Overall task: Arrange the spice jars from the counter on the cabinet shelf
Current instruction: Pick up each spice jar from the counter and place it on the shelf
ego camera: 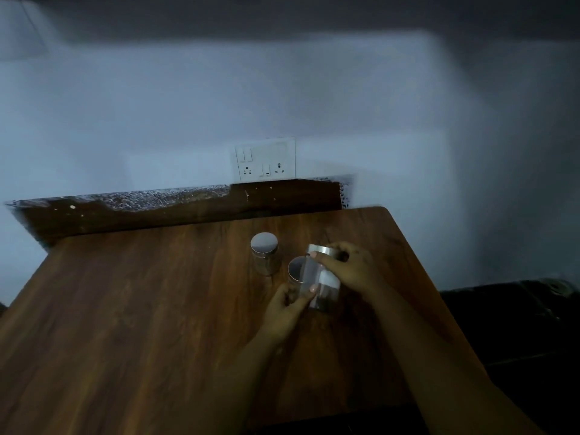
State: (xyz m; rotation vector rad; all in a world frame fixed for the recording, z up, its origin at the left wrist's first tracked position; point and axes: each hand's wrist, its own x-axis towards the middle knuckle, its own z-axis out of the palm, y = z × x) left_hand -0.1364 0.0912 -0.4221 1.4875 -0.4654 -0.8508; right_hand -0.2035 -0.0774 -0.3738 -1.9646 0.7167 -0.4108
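Glass, clear, three spice jars with silver metal lids, grouped right of centre on a brown wood-grain surface (125,309). Item one: far jar (265,254), upright, lid on, standing alone, just left of and behind the others, untouched. Item two: middle jar (295,271), upright, partly hidden behind item three; its round lid shows, its body is mostly covered. Item three: held jar (321,282), nearest the person, long axis tilted, lid end leaning up and away toward the wall, base toward the person; whether the base rests on the surface cannot be told. Right hand (348,268): fingers curled over the lid, thumb across the front of the jar. Left hand (287,307): curled at the lower left; fingers close either on item three's lower body or on item two behind it, and blur leaves that unsettled. Both hands lie just below and to either side of the glass. Item two lies closer to the left hand; item one lies up and left of both. Background: pale wall, white switch-and-socket plate (266,160), dark worn backsplash strip (188,205). Cabinet shelf: not in view. Judgement: pick-up stage, no jar yet shelved.
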